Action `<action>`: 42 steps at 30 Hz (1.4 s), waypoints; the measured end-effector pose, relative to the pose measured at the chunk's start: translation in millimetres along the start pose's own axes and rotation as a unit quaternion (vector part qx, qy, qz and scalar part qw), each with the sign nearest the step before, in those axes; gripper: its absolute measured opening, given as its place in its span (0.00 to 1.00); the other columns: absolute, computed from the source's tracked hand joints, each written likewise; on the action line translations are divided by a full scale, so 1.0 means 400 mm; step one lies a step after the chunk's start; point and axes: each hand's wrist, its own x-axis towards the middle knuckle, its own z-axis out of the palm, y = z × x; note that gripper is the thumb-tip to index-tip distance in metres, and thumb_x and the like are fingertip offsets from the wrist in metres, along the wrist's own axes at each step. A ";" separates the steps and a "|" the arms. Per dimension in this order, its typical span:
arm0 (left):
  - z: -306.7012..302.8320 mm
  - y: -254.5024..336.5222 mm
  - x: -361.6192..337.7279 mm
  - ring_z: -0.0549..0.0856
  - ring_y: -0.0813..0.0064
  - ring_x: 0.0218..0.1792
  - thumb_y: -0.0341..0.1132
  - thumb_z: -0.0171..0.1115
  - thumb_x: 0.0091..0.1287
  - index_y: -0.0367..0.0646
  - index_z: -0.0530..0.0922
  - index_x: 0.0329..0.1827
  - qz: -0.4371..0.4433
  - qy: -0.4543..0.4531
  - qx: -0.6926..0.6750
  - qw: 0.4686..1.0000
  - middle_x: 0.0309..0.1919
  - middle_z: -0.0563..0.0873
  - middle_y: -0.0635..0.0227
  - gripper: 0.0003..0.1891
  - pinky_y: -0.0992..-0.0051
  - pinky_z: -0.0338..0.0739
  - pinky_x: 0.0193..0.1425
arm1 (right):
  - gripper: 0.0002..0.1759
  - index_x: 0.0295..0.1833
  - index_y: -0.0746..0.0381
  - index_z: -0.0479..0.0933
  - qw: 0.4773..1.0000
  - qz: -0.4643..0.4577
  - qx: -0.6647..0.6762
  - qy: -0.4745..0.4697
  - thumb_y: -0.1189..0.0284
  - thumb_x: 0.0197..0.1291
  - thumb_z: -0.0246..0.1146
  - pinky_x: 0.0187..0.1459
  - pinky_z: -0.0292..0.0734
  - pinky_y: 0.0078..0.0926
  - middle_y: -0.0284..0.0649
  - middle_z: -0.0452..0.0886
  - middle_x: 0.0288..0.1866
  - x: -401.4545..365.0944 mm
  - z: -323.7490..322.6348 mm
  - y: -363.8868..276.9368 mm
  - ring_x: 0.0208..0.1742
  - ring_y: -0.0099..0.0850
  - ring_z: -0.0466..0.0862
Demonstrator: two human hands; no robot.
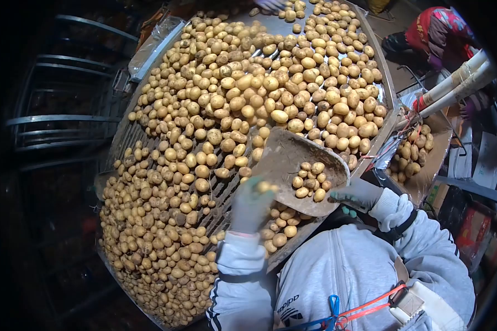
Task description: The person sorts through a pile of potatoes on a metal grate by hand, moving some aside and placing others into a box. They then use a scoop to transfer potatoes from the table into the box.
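Observation:
A worn, dirt-stained scoop [279,160] rests on the potatoes at the near right of the sorting table, with several small potatoes [311,181] inside it. My right hand [359,194], in a grey glove, is closed on the scoop's near right rim. Over the scoop's left edge is my left hand [250,205], gloved in grey with green fingertips and smeared by motion. A yellowish potato [266,187] shows between its fingertips. Loose potatoes [281,231] lie just below the scoop, near my body.
Potatoes cover much of the slatted table [215,190]. At the far edge is another person's gloved hand [270,4]. A cardboard box [433,165] of potatoes stands at right, by wrapped poles [458,83]. Another person [442,36] bends at the upper right. Metal rails [66,118] stand left.

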 end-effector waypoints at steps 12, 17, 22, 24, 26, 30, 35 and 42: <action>0.284 0.111 0.063 0.91 0.53 0.46 0.33 0.68 0.70 0.47 0.90 0.52 0.227 -0.102 0.251 0.935 0.45 0.90 0.58 0.10 0.58 0.86 0.52 | 0.17 0.49 0.62 0.89 0.999 0.006 -0.045 -0.001 0.58 0.71 0.73 0.27 0.73 0.21 0.29 0.83 0.29 -0.030 -0.002 -0.039 0.26 0.20 0.79; 0.034 0.071 0.132 0.86 0.75 0.37 0.31 0.70 0.73 0.44 0.90 0.48 0.104 0.066 -0.035 0.992 0.37 0.89 0.71 0.05 0.72 0.81 0.43 | 0.15 0.44 0.58 0.89 0.995 0.095 0.008 -0.009 0.57 0.70 0.74 0.24 0.66 0.20 0.25 0.80 0.25 -0.078 0.027 -0.121 0.24 0.17 0.75; -0.166 0.044 0.082 0.82 0.83 0.36 0.31 0.68 0.77 0.43 0.90 0.57 -0.033 0.185 -0.090 0.978 0.43 0.88 0.72 0.10 0.80 0.78 0.38 | 0.14 0.42 0.58 0.88 0.995 0.101 0.021 -0.012 0.57 0.70 0.74 0.25 0.66 0.20 0.25 0.79 0.25 -0.058 0.008 -0.099 0.25 0.16 0.74; -0.118 0.040 0.034 0.86 0.79 0.43 0.33 0.68 0.77 0.42 0.89 0.59 0.028 0.123 -0.009 0.992 0.49 0.89 0.67 0.12 0.77 0.82 0.42 | 0.14 0.44 0.59 0.88 0.997 0.071 0.007 -0.012 0.59 0.70 0.74 0.26 0.67 0.20 0.26 0.80 0.26 -0.037 0.002 -0.078 0.26 0.17 0.75; -0.041 0.031 0.009 0.89 0.67 0.52 0.36 0.69 0.75 0.43 0.89 0.61 0.105 0.081 0.093 0.987 0.54 0.89 0.59 0.14 0.69 0.86 0.54 | 0.13 0.45 0.60 0.88 0.998 0.053 0.007 -0.011 0.60 0.71 0.73 0.27 0.69 0.21 0.27 0.82 0.28 -0.039 0.008 -0.087 0.27 0.18 0.76; 0.101 0.039 0.030 0.87 0.54 0.53 0.30 0.71 0.68 0.49 0.89 0.63 0.218 0.051 0.188 0.956 0.51 0.88 0.59 0.19 0.61 0.82 0.65 | 0.12 0.46 0.62 0.88 0.999 -0.034 -0.008 0.007 0.63 0.71 0.73 0.29 0.73 0.22 0.29 0.83 0.30 -0.017 0.011 -0.047 0.28 0.19 0.78; 0.191 0.096 0.084 0.87 0.53 0.52 0.32 0.70 0.67 0.55 0.90 0.60 0.265 0.008 0.328 0.907 0.46 0.86 0.59 0.18 0.58 0.82 0.64 | 0.13 0.46 0.63 0.87 1.000 0.000 -0.029 -0.002 0.63 0.69 0.73 0.29 0.76 0.22 0.30 0.84 0.30 -0.013 -0.011 -0.008 0.28 0.20 0.81; 0.055 0.049 0.146 0.89 0.71 0.46 0.34 0.71 0.72 0.47 0.89 0.61 0.122 0.058 0.079 0.988 0.45 0.91 0.65 0.15 0.69 0.83 0.55 | 0.17 0.54 0.68 0.88 1.000 -0.017 -0.025 0.007 0.65 0.68 0.74 0.40 0.81 0.25 0.35 0.90 0.42 -0.061 0.007 -0.032 0.39 0.21 0.83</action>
